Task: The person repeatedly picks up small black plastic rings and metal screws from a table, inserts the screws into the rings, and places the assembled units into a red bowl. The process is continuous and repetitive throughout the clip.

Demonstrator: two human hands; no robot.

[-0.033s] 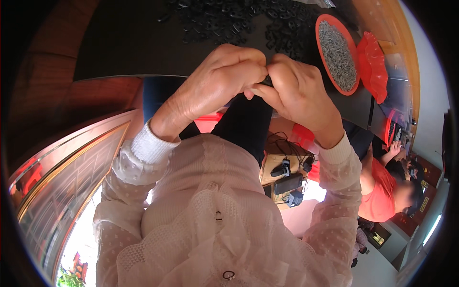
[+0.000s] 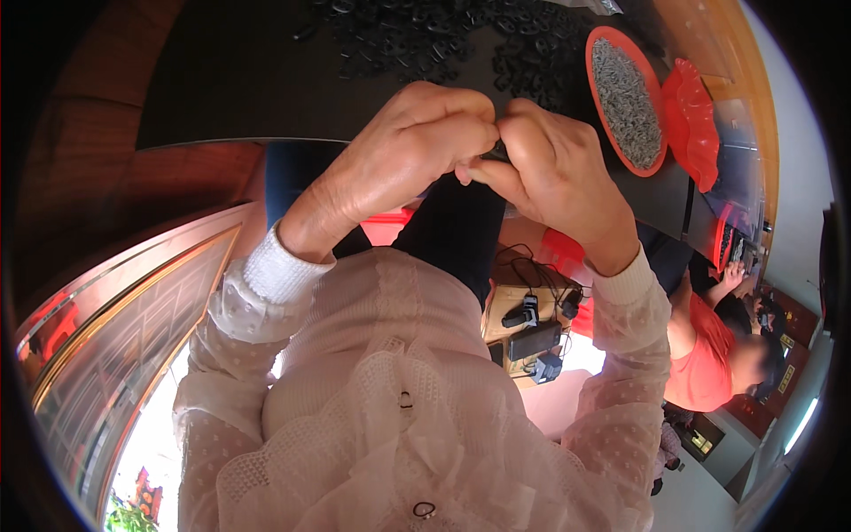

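My left hand (image 2: pixel 427 137) and my right hand (image 2: pixel 560 164) meet above the near edge of the dark table (image 2: pixel 239 97). Both are closed, with thumbs and fingertips pressed together. A sliver of a small dark piece (image 2: pixel 496 152) shows between the right thumb and forefinger; the fingers hide the rest. Whatever the left fingers pinch stays out of sight. Just beyond the hands lies a heap of small black plastic parts (image 2: pixel 399 40). To the right stands a red bowl (image 2: pixel 662 97) full of small grey metal pieces (image 2: pixel 625 106) that look like screws.
Beside the bowl is a red wavy-edged dish (image 2: pixel 693 124). Below the table, a wooden stool (image 2: pixel 505 301) carries cables, a dark phone (image 2: pixel 534 340) and small adapters. A person in a red top (image 2: pixel 700 363) sits at the right, hands near another red container (image 2: pixel 722 235).
My right hand has shifted very slightly to the right, and the fingertips have turned a little. Everything else stays put.
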